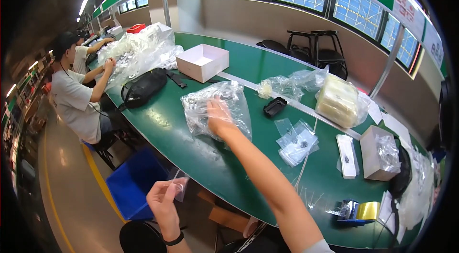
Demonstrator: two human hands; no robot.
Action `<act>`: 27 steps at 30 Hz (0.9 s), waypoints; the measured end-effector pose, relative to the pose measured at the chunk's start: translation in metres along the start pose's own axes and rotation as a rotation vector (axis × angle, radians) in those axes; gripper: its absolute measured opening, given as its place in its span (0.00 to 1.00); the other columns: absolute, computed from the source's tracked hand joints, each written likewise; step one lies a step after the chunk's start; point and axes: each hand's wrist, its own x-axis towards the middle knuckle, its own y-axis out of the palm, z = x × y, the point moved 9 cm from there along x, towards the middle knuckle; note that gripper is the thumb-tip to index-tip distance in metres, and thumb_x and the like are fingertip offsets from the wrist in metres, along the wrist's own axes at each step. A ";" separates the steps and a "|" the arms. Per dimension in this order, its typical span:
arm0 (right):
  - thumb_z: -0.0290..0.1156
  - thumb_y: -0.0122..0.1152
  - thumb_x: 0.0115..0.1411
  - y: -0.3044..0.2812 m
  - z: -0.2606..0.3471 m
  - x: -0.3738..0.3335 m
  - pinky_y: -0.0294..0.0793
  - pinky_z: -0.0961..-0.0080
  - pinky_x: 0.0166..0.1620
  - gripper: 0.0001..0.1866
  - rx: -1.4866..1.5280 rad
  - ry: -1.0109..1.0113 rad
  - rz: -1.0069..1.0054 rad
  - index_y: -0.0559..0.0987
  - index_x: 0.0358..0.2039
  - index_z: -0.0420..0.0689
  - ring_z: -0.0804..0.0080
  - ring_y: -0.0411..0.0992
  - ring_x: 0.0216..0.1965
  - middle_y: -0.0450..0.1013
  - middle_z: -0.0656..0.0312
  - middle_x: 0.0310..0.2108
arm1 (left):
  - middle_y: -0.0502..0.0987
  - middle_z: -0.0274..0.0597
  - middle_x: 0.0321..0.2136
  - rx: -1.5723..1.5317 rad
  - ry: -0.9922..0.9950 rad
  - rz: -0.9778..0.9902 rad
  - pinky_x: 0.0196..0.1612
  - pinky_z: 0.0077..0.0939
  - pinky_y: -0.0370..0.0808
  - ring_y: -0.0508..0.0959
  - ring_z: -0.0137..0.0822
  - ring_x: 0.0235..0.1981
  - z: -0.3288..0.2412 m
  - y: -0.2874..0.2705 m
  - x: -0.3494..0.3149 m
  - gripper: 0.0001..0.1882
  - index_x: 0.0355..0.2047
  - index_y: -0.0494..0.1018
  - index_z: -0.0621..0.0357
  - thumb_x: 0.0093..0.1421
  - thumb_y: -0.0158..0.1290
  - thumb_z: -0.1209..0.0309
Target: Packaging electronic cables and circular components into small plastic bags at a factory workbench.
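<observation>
My left hand (163, 205) is held off the table's near edge, thumb and fingers pinched on a small clear plastic bag (180, 191). A pale thin loop shows at the fingertips, too small to name. Further ahead, my right hand (220, 115) reaches into a large clear plastic bag (241, 109) lying on the green table. Its fingers are bent among whitish, shiny contents, and the fingertips are hidden there. To the right of that bag sit a small black plastic tray (275, 107) and several flat clear bags (299, 143) with small dark pieces.
A white open box (203, 62) and black waist bag (146, 88) stand beyond. Right: a wrapped yellowish stack (338, 100), white box (375, 155), tape dispenser (356, 212). A blue bin (136, 181) is below the edge. Co-workers sit at left; one person (74, 86) is nearer.
</observation>
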 end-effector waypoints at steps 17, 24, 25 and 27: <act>0.26 0.61 0.59 -0.156 0.071 -0.044 0.78 0.63 0.38 0.08 0.387 0.024 -0.023 0.78 0.39 0.41 0.53 0.78 0.35 0.75 0.51 0.37 | 0.65 0.26 0.17 -0.013 -0.126 0.035 0.14 0.14 0.50 0.58 0.16 0.12 0.050 0.054 0.008 0.11 0.36 0.69 0.56 0.71 0.47 0.63; 0.21 0.57 0.63 -0.308 0.024 -0.084 0.73 0.78 0.42 0.11 0.703 0.255 -0.221 0.76 0.47 0.37 0.71 0.74 0.37 0.69 0.58 0.38 | 0.65 0.30 0.18 -0.267 -0.141 0.542 0.23 0.15 0.60 0.63 0.20 0.18 0.007 0.173 0.000 0.09 0.45 0.69 0.60 0.67 0.44 0.76; 0.21 0.57 0.63 -0.333 0.017 -0.092 0.72 0.79 0.43 0.13 0.608 0.244 -0.258 0.75 0.48 0.38 0.73 0.73 0.38 0.68 0.59 0.38 | 0.65 0.30 0.18 -0.276 -0.157 0.566 0.23 0.15 0.60 0.63 0.20 0.18 -0.001 0.197 -0.003 0.09 0.45 0.69 0.60 0.67 0.44 0.76; 0.20 0.59 0.61 -0.366 -0.004 -0.109 0.71 0.82 0.43 0.15 0.644 0.349 -0.254 0.74 0.49 0.40 0.78 0.71 0.39 0.71 0.61 0.39 | 0.69 0.33 0.19 -0.037 -0.095 0.793 0.25 0.16 0.66 0.68 0.22 0.21 -0.013 0.259 -0.020 0.11 0.47 0.68 0.64 0.65 0.49 0.78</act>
